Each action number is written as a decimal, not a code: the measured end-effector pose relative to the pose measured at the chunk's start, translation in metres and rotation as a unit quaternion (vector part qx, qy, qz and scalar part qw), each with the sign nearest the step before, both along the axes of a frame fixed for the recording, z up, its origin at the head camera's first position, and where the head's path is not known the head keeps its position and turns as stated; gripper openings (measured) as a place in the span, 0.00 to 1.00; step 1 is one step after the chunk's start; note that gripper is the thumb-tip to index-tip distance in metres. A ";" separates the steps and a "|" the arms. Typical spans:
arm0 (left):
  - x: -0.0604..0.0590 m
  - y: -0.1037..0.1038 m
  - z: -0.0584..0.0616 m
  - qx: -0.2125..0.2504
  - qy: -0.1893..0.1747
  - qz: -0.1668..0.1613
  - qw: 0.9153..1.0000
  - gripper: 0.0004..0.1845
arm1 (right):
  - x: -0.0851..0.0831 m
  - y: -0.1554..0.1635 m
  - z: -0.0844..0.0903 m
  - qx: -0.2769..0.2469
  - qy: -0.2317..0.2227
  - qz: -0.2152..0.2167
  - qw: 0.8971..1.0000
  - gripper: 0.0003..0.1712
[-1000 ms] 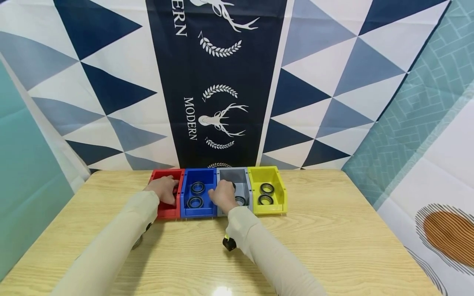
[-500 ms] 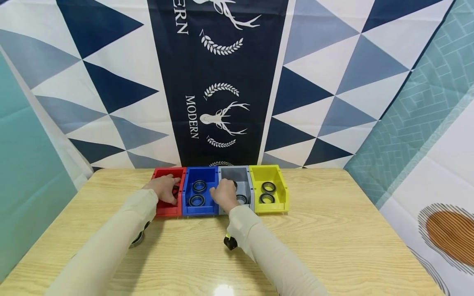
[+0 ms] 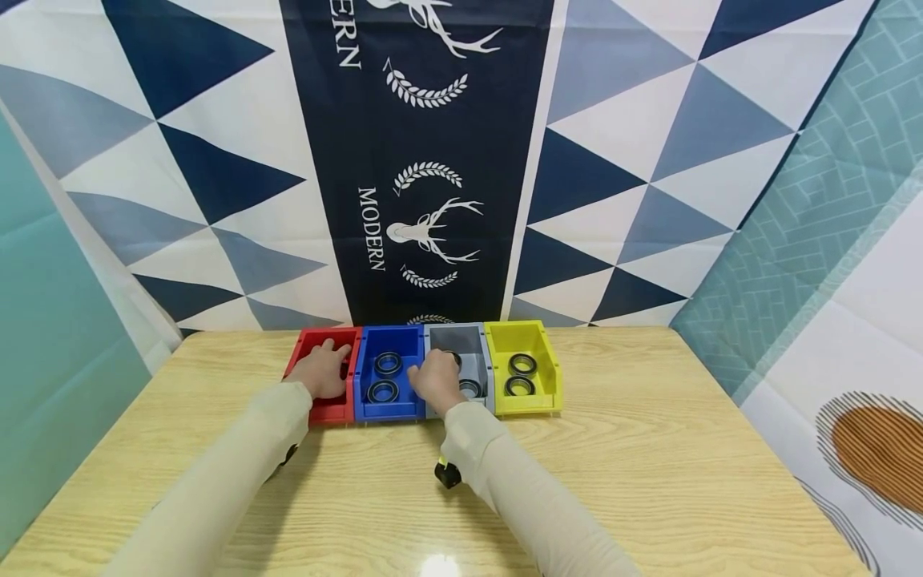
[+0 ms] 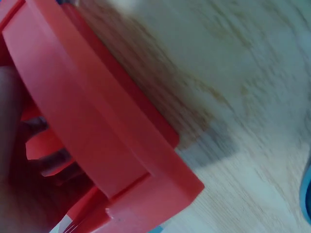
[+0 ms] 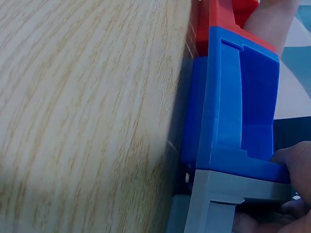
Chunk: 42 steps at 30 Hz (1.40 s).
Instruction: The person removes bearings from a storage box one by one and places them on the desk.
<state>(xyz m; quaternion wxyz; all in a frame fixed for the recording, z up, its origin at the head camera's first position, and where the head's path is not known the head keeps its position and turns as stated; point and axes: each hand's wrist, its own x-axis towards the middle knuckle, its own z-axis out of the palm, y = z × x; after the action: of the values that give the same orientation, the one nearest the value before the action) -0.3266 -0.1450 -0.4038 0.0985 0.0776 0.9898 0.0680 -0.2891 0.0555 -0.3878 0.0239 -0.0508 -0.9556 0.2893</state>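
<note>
Left hand (image 3: 324,373) shifted deeper into red bin (image 3: 300,347); right hand (image 3: 436,380) unmoved in grey bin (image 3: 472,341); finger state unclear, possibly gripping.

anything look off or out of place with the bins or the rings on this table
Nothing stands out. The red bin, blue bin, grey bin and yellow bin sit in a straight, touching row, rings lying flat inside. The left hand and right hand reach into red and grey.

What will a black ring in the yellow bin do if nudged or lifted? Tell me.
Each black ring in the yellow bin lies flat, so a nudge would probably slide it rather than roll it. It holds a true circle, so it is likely stiff. The metallic glint on its inner edge hints at some weight for its size.
</note>
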 end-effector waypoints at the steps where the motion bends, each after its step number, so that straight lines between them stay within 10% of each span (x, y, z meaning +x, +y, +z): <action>1: 0.000 0.000 -0.001 -0.002 0.002 -0.001 1.000 0.41 | 0.000 0.000 0.000 -0.001 0.001 0.000 1.000 0.16; 42: -0.004 -0.003 -0.005 0.010 0.008 -0.043 0.999 0.39 | 0.001 -0.002 0.000 -0.009 -0.010 -0.008 1.000 0.16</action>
<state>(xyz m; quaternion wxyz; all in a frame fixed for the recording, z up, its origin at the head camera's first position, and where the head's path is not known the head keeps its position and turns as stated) -0.3304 -0.1478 -0.4087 0.0924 0.1218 0.9855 0.0734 -0.2880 0.0535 -0.3881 0.0166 -0.0616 -0.9526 0.2976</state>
